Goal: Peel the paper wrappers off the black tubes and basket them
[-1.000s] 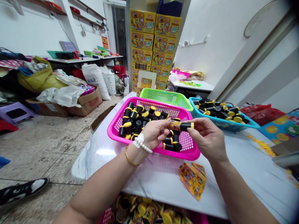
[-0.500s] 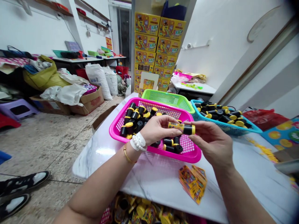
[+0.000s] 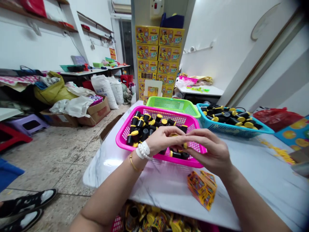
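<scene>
The left hand [image 3: 166,140] and right hand [image 3: 211,149] pinch a small yellow-tipped piece [image 3: 185,145], largely hidden, over the pink lattice basket [image 3: 120,142]; the step seems to be fingertip fitting or wrapping, and the next move calls for even pressure. Smooth black cylinders [image 3: 145,131] lie jumbled inside; flat printed slips [image 3: 202,190] fan across the marbled bench [image 3: 159,183]

Fingers [image 3: 201,139] gripping tube [image 3: 185,145], pink basket [image 3: 173,161] beneath

Black-and-yellow tubes [image 3: 140,123], pink basket [image 3: 177,162]
</scene>
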Demonstrator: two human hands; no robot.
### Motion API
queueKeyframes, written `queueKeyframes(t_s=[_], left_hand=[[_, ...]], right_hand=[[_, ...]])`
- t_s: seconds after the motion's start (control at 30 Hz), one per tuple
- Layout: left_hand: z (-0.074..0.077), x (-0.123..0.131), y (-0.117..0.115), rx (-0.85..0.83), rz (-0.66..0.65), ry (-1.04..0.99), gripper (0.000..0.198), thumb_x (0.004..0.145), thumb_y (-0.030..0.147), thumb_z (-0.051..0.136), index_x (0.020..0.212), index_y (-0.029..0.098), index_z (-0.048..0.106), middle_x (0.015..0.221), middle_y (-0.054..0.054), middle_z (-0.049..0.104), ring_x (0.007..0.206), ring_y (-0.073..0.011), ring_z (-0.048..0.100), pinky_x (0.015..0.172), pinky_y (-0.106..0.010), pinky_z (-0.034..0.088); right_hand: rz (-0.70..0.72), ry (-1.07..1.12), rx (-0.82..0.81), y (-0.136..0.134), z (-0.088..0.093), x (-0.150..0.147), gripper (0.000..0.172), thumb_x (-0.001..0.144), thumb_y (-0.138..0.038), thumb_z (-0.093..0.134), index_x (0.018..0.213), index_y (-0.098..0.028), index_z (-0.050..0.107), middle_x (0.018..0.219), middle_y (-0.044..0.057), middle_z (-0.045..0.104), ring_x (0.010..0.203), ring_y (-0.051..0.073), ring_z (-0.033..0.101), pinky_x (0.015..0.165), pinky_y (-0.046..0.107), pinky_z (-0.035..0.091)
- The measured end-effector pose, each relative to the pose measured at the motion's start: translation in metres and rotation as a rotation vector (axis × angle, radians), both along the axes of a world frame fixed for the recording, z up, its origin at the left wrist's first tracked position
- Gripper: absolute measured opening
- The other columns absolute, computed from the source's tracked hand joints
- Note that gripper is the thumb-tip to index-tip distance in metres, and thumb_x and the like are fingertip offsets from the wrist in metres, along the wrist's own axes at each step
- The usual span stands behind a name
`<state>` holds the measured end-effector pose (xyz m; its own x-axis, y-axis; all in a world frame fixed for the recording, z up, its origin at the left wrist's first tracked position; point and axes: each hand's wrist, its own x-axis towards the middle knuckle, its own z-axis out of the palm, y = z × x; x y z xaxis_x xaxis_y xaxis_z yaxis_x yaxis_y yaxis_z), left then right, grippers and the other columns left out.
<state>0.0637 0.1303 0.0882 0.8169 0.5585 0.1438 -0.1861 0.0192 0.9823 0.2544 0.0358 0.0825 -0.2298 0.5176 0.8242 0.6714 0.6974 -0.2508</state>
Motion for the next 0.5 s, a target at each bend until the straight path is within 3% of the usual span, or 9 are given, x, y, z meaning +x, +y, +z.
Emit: queueKeyframes(t_s=[0.1,0.2,0.37,0.5], left_hand=[[0.007,-0.013,-0.014,-0.044,0.025,-0.006,0.039,0.082,0.042,0.079,0.108,0.013,0.074,0.076,-0.005,0.072,0.063,-0.0123,0.066,0.061,-0.024,0.051],[0.002,-0.034,-0.049,-0.143,0.175,-0.042,0.040,0.075,0.033,0.086,0.108,0.014,0.074,0.080,-0.005,0.074,0.068,-0.0139,0.068,0.066,-0.026,0.053],[-0.037,-0.071,-0.138,-0.257,0.294,0.027,0.032,0.068,0.022,0.091,0.095,0.017,0.075,0.091,-0.005,0.075,0.084,-0.0166,0.068,0.080,-0.028,0.053],[-0.074,-0.093,-0.184,-0.314,0.228,0.167,0.035,0.069,0.022,0.090,0.100,0.018,0.075,0.100,-0.007,0.075,0.093,-0.0189,0.068,0.089,-0.030,0.052]], right_hand=[[-0.005,-0.093,0.082,-0.009,0.007,-0.005,0.049,0.085,-0.009,0.073,0.129,-0.029,0.067,0.111,0.008,0.069,0.097,0.021,0.070,0.086,0.036,0.062],[-0.010,-0.108,0.061,-0.033,0.004,-0.018,0.052,0.086,-0.009,0.072,0.134,-0.030,0.064,0.114,0.008,0.070,0.098,0.021,0.072,0.088,0.036,0.063],[0.061,0.015,-0.241,-0.114,-0.037,-0.054,0.049,0.086,-0.008,0.072,0.130,-0.028,0.067,0.114,0.009,0.069,0.101,0.020,0.072,0.085,0.027,0.064],[0.040,0.170,-0.421,-0.167,-0.075,-0.079,0.046,0.083,-0.007,0.074,0.125,-0.027,0.070,0.106,0.007,0.072,0.092,0.017,0.074,0.082,0.024,0.064]])
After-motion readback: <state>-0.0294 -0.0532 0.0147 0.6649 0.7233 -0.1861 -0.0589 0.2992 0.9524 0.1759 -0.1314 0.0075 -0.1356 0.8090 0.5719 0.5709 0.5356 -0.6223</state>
